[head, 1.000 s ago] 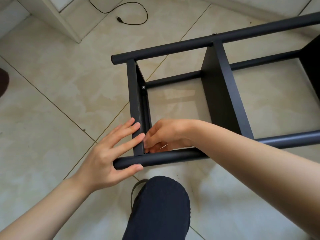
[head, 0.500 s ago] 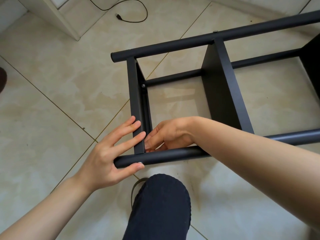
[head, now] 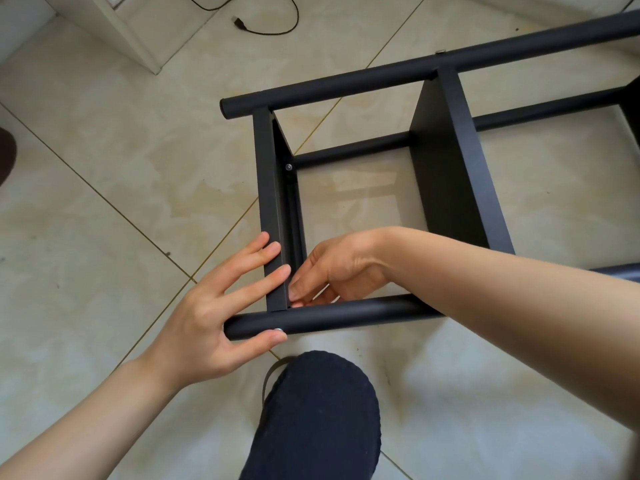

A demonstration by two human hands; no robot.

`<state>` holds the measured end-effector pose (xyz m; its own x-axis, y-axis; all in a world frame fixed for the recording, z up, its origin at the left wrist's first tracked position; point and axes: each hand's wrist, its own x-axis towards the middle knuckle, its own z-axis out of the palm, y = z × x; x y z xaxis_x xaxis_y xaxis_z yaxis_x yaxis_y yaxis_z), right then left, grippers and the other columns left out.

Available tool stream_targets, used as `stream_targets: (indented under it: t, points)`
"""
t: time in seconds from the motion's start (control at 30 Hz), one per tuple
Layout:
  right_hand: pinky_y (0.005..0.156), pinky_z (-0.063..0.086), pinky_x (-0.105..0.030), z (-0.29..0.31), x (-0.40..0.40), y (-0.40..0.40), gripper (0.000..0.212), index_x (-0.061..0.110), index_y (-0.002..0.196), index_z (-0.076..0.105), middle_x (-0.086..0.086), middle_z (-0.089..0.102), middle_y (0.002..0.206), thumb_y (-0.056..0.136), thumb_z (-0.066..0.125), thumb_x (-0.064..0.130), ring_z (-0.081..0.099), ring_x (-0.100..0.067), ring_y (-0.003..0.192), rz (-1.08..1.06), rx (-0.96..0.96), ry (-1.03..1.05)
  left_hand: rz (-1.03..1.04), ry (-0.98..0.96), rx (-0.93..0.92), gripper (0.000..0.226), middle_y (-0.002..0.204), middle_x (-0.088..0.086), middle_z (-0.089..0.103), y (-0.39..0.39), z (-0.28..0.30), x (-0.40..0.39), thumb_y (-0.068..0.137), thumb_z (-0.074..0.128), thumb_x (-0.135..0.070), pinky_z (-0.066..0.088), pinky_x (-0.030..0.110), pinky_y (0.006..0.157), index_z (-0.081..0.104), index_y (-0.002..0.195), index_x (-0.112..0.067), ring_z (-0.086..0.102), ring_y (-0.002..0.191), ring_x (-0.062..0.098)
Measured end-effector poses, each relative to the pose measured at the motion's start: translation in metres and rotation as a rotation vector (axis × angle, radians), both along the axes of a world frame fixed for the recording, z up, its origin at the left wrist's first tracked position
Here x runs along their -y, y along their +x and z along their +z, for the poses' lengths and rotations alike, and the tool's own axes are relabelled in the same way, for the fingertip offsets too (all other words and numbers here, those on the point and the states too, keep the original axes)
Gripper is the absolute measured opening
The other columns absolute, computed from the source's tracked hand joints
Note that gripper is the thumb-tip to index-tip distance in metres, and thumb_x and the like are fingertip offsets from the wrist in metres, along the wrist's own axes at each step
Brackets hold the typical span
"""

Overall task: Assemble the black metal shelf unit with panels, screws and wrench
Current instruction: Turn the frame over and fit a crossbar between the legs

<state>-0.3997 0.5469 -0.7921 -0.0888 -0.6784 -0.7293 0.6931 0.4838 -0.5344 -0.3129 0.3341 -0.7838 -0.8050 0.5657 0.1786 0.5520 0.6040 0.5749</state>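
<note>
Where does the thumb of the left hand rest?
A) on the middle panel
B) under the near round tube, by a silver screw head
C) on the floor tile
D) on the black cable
B: the left hand has its thumb below the near tube, beside the screw head.

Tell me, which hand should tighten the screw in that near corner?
Probably the right hand: its fingers already reach inside the frame at the joint of end panel and near tube. The left hand is busy steadying both.
</note>
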Motion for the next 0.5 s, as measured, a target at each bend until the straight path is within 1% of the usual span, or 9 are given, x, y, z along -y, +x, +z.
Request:
stream_targets:
  t: [0.17,0.3,0.5]
  points:
    - [0.082,0.052,-0.031,-0.0017,0.0009,-0.0003,0.007,0.011,0.094,0.069,-0.004,0.067,0.085,0.094,0.063,0.013,0.061,-0.015,0.077,0.002,-0.019,-0.015,0.000,-0.005,0.006,0.059,0.149,0.017,0.046,-0.0007,0.0004,-0.0004,0.094,0.067,-0.042,0.033,0.041,0.119,0.056,0.133,-0.001,0.036,0.148,0.033]
    - [0.082,0.052,-0.033,-0.0029,0.0003,0.0004,0.007,0.012,0.093,0.070,-0.004,0.067,0.086,0.094,0.063,0.015,0.061,-0.016,0.080,0.016,-0.031,-0.020,0.000,-0.004,0.004,0.060,0.149,0.018,0.046,-0.0007,0.0003,-0.0010,0.094,0.066,-0.042,0.033,0.041,0.120,0.056,0.133,0.002,0.035,0.148,0.033]
    - [0.083,0.051,-0.033,-0.0035,0.0022,0.0016,0.011,0.011,0.095,0.069,-0.003,0.066,0.084,0.096,0.061,0.020,0.061,-0.016,0.080,0.057,-0.077,-0.005,-0.001,0.001,0.011,0.058,0.150,0.017,0.046,-0.0008,0.0006,-0.0013,0.093,0.067,-0.041,0.033,0.042,0.119,0.056,0.134,-0.001,0.035,0.148,0.033]
